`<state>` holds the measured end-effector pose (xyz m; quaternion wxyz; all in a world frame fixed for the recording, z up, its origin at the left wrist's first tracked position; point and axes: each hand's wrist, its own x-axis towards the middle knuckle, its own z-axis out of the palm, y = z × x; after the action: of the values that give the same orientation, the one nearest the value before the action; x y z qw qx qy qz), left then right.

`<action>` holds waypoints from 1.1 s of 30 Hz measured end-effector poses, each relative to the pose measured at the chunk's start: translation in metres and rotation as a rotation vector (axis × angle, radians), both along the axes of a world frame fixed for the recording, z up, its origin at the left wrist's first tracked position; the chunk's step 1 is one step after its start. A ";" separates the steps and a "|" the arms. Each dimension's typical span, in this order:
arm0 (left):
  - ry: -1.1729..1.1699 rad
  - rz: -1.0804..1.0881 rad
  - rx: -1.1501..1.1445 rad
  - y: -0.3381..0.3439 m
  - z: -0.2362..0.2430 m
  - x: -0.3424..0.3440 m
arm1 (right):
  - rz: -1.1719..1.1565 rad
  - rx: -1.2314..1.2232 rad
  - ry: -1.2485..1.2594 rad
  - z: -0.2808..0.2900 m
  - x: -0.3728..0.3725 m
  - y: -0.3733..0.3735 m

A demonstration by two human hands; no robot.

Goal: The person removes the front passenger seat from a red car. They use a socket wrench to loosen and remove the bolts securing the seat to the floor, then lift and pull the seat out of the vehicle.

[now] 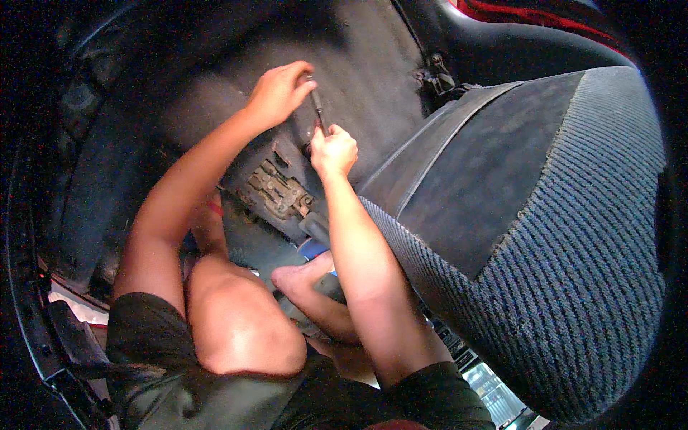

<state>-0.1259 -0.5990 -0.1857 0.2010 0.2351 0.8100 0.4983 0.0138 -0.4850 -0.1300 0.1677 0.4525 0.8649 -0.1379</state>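
Note:
My left hand (pixel 278 93) grips the upper end of a slim dark metal tool (pixel 317 109) that stands nearly upright against the carpeted vehicle floor (pixel 358 64). My right hand (pixel 332 152) closes around the tool's lower end, just below the left hand. Both hands work close to the base of a grey ribbed car seat (pixel 559 236). Where the tool's tip meets the floor is hidden by my right hand.
A rusty metal bracket (pixel 276 190) sits below my hands on the floor. My bare knee (pixel 236 322) and foot (pixel 304 276) are folded under me. A seat belt buckle (pixel 438 79) lies at the back. The door sill (pixel 64 315) curves on the left.

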 end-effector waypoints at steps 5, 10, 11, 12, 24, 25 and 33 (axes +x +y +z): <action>-0.072 -0.268 0.057 0.114 0.013 0.005 | -0.477 0.152 0.135 -0.010 0.007 0.013; -0.028 -0.406 0.059 0.148 0.010 0.031 | -0.574 0.172 0.239 -0.022 0.023 0.018; 0.014 -0.369 0.062 0.140 0.007 0.031 | -0.491 0.177 0.212 -0.019 0.023 0.017; 0.062 -0.296 0.043 0.133 0.003 0.027 | -0.408 0.181 0.185 -0.015 0.023 0.015; 0.291 -0.150 -0.206 -0.035 0.008 0.022 | 0.375 0.008 0.146 -0.009 0.029 0.004; 0.313 -0.126 -0.232 -0.053 0.016 0.032 | 0.479 0.022 0.194 -0.008 0.035 0.005; 0.151 -0.123 -0.216 -0.078 0.024 0.047 | 0.396 0.024 0.070 -0.012 0.027 0.000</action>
<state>-0.0792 -0.6775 -0.1619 0.1937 0.2978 0.8558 0.3760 0.0411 -0.4854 -0.1421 0.1559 0.2706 0.9438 -0.1079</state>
